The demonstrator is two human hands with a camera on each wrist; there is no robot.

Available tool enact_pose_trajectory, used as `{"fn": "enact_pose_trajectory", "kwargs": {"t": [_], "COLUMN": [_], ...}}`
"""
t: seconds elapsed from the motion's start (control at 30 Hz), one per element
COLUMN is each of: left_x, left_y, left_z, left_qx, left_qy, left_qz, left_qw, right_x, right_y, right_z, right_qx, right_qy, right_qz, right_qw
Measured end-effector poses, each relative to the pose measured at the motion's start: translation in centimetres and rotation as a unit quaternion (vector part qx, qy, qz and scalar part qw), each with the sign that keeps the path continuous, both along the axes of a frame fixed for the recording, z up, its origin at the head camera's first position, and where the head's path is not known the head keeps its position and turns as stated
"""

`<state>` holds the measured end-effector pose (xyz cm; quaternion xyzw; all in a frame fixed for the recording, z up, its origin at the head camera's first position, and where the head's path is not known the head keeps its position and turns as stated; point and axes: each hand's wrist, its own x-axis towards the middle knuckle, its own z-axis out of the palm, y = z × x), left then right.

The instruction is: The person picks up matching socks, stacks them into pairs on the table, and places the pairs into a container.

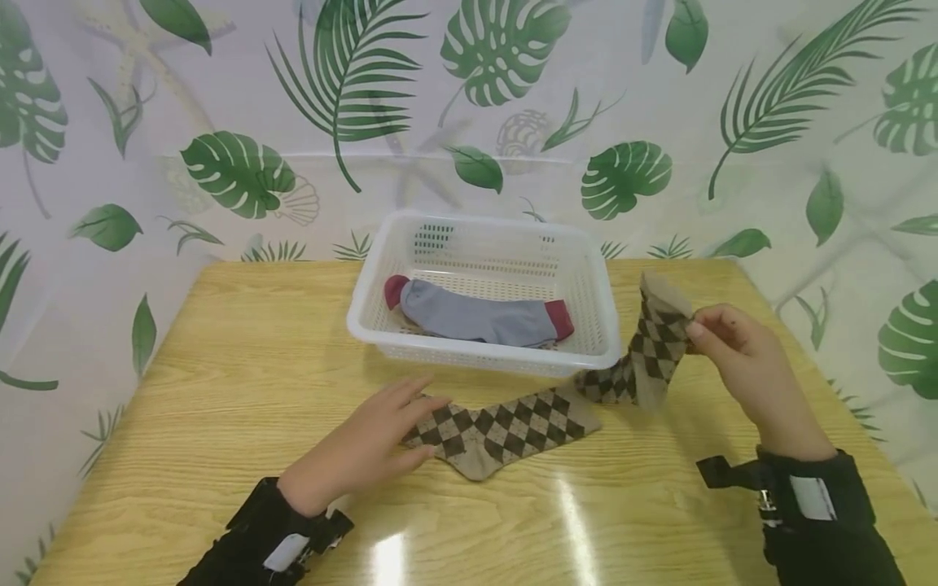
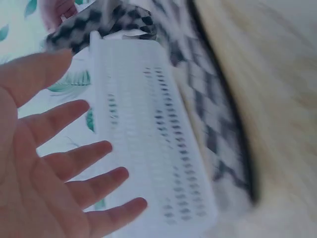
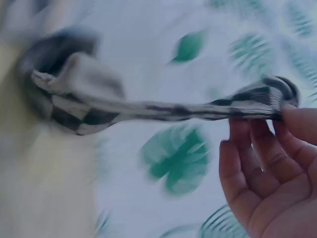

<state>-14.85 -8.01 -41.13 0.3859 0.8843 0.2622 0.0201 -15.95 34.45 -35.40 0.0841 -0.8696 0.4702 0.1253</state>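
Note:
My right hand point(image 1: 755, 366) pinches the cuff of a beige and dark argyle sock point(image 1: 655, 342) between thumb and fingers, lifted right of the basket. Its lower part bends down toward the table; in the right wrist view the sock point(image 3: 173, 111) stretches sideways from the fingertips. A matching argyle sock point(image 1: 523, 427) lies flat in front of the basket. Over its left end is my left hand point(image 1: 359, 448), fingers spread and fairly straight; whether they touch the fabric I cannot tell. In the left wrist view that hand point(image 2: 54, 163) holds nothing.
A white perforated plastic basket point(image 1: 476, 348) stands at the back middle of the wooden table point(image 1: 242, 350). Inside lies a grey-blue sock point(image 1: 476, 313) with dark red ends. Behind the table hangs a leaf-patterned sheet point(image 1: 410, 175).

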Motion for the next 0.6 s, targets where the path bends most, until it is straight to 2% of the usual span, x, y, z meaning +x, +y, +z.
{"fn": "enact_pose_trajectory", "kwargs": {"t": [0.07,0.13,0.17,0.23,0.27,0.33,0.4,0.5,0.6], "left_x": [-0.2,-0.6,-0.8,-1.2,-1.3,-1.7,-2.0,-2.3,-2.2], "left_y": [0.9,2.1,2.8,4.2,4.9,6.2,7.4,8.6,8.7], "left_z": [0.8,2.0,2.6,4.0,4.7,5.9,6.9,7.9,8.7], "left_qx": [0.022,0.043,0.055,0.087,0.107,0.166,0.234,0.324,0.369], "left_qy": [0.021,0.036,0.042,0.038,0.026,-0.017,-0.078,-0.154,-0.194], "left_qz": [-0.002,-0.003,-0.002,0.003,0.007,0.008,0.004,-0.015,-0.025], "left_qw": [0.9996,0.9984,0.9976,0.9955,0.9939,0.986,0.9691,0.9334,0.9088], "right_x": [0.5,1.1,1.4,1.9,2.1,2.4,2.5,2.5,2.0], "right_y": [-1.5,-3.1,-4.1,-5.9,-6.7,-8.3,-9.7,-11.4,-12.4], "right_z": [1.3,2.3,2.7,3.4,3.6,3.9,4.1,3.9,3.2], "right_qx": [-0.109,-0.193,-0.218,-0.237,-0.241,-0.226,-0.206,-0.197,-0.243], "right_qy": [0.026,0.045,0.05,0.05,0.048,0.028,0.008,-0.021,-0.044], "right_qz": [0.047,0.095,0.117,0.156,0.177,0.205,0.231,0.257,0.299], "right_qw": [0.993,0.975,0.968,0.958,0.953,0.952,0.951,0.946,0.922]}}
